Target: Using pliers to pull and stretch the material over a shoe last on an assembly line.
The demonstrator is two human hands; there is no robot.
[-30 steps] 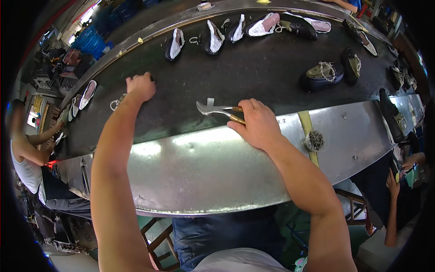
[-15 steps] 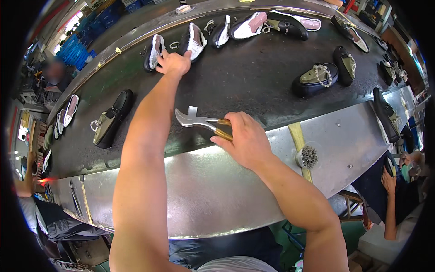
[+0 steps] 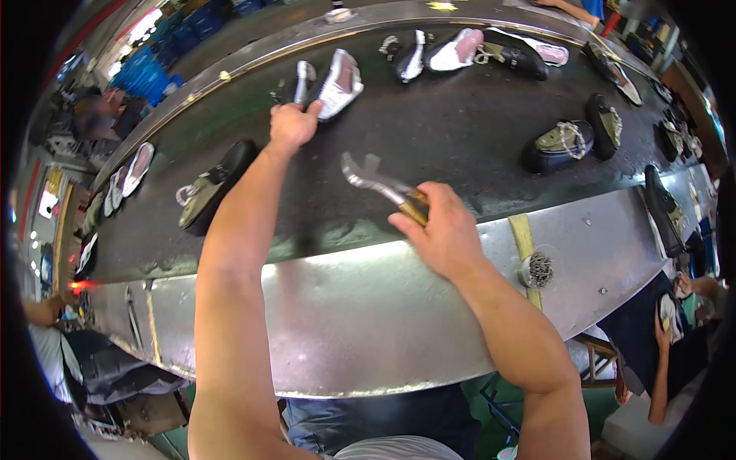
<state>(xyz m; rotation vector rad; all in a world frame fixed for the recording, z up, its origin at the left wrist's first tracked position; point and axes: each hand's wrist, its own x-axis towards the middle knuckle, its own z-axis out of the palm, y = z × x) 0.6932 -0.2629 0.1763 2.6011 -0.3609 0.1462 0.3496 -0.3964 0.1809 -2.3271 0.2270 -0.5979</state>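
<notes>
The left grip reaches to the far part of the dark surface, its thumb touching the near end of a white-edged shoe. A second such shoe stands just beside, beyond the fingers; these are hidden, so I cannot tell whether the hand is pressed together around either shoe. Both shoes appear to be on the surface or barely off it.

The right grip is wrapped around the gold handles of a pair of pincers, whose steel head is blurred and touches no shoe. As far as the pictures show, then, the shoes are being handled while the tool is out of use.

Three more shoes with white parts, one of them here, lie along the far edge. An olive and black shoe rests beside the left forearm, and two corded ones, the nearer here, sit to the right. All seem apart from the handling; which are finished cannot be told. A cup of metal bits stands near the right forearm.
</notes>
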